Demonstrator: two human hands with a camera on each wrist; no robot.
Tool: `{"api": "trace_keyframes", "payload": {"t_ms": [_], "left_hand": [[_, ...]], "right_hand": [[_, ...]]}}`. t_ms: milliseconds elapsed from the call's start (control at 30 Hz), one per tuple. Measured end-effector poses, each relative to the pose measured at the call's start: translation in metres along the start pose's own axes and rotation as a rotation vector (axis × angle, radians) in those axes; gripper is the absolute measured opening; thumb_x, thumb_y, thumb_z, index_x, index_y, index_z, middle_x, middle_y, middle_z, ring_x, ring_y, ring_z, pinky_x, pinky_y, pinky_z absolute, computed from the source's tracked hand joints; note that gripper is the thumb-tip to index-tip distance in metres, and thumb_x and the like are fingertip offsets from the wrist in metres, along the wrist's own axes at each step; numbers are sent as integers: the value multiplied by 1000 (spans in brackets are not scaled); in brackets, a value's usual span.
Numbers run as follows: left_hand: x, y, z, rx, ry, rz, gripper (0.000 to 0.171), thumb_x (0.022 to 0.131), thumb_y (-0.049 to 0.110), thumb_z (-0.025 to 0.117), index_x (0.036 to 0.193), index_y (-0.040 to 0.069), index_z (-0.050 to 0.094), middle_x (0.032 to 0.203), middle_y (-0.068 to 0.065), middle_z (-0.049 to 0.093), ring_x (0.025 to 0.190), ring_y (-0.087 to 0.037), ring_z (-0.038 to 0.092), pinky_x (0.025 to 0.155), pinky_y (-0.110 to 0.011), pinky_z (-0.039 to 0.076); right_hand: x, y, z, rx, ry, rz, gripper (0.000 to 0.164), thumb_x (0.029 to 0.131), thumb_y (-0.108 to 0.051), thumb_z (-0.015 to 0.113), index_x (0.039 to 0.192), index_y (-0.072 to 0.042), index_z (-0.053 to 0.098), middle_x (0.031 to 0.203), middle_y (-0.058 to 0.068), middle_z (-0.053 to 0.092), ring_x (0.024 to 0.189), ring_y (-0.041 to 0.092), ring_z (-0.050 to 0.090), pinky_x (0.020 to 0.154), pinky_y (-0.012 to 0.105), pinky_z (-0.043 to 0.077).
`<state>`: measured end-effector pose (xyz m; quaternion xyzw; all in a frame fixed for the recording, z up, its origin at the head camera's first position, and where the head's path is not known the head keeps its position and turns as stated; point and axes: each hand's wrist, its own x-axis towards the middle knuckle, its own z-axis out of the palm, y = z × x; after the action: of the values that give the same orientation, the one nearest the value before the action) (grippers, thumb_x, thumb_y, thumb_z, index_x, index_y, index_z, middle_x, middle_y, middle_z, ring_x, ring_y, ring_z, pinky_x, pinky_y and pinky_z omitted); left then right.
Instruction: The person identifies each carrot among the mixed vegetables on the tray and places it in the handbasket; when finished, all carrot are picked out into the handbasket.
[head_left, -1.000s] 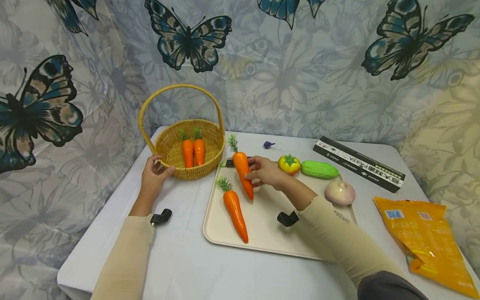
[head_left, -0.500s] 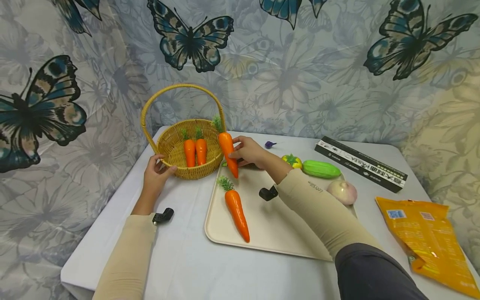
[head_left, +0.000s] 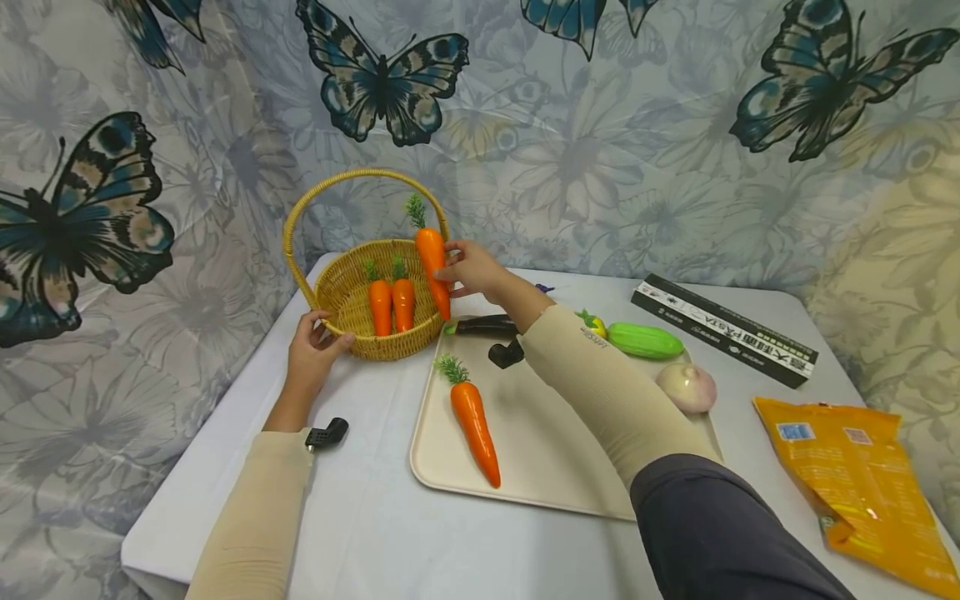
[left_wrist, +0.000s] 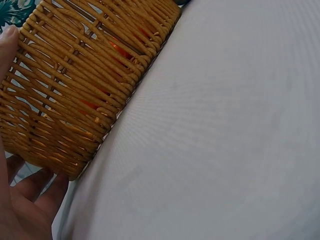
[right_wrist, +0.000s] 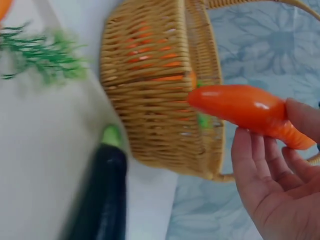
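A wicker basket with a tall arched handle stands at the back left, two carrots inside it. My left hand grips its near left rim; in the left wrist view, thumb and fingers bracket the woven wall. At the basket's right side, my right hand pinches a third carrot between thumb and fingers, leafy end up. The right wrist view shows that carrot with its tip overlapping the rim. Another carrot lies on the beige tray.
An eggplant lies at the tray's back edge. Partly behind the right sleeve sits a yellow pepper-like vegetable, beside a green cucumber and an onion. Farther right are a black pasta box and an orange bag.
My right hand has lifted the carrot from above the tray, moving it left and back to the basket's right rim. The left hand has stayed on the basket.
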<state>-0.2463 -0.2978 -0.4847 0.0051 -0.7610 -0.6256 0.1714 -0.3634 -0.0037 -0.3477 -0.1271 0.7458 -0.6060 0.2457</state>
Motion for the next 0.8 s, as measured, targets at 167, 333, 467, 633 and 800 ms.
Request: {"api": "trace_keyframes", "payload": {"t_ms": [167,333,467,633,800], "left_hand": [[1,1,0,-11,-6,5,67,85,17,78,133,-3,36,150,-19,31,139,-32,32,108,-49,35],[-3,11,0,-34,-14,-7,66,84,11,78,132,-7,36,149,-24,31,139,-37,31,108,-53,33],[-10,24,2,-32,-24,-14,62,85,10,77,130,-6,38,149,-27,29,138,-42,31,107,-57,33],[-14,31,3,-18,-32,-23,57,86,12,76,128,-1,41,150,-27,29,137,-44,31,106,-56,34],[-10,30,2,-30,-31,-26,61,86,11,75,131,-6,38,150,-26,29,138,-41,31,106,-54,34]], "right_hand": [[15,-8,3,10,31,-23,61,91,-7,68,144,-9,37,126,15,48,106,30,57,87,47,55],[29,-1,13,51,65,-59,61,91,-4,68,144,-10,38,118,13,48,100,27,58,91,52,51],[39,12,20,70,83,-82,59,92,-4,68,142,-10,38,109,11,47,93,25,55,95,55,48],[44,26,24,-41,130,-103,60,91,-8,70,142,-9,39,107,10,50,91,24,57,88,48,53],[46,29,27,-140,184,-118,60,90,-10,72,141,-9,41,108,10,54,92,24,60,80,39,57]]}}
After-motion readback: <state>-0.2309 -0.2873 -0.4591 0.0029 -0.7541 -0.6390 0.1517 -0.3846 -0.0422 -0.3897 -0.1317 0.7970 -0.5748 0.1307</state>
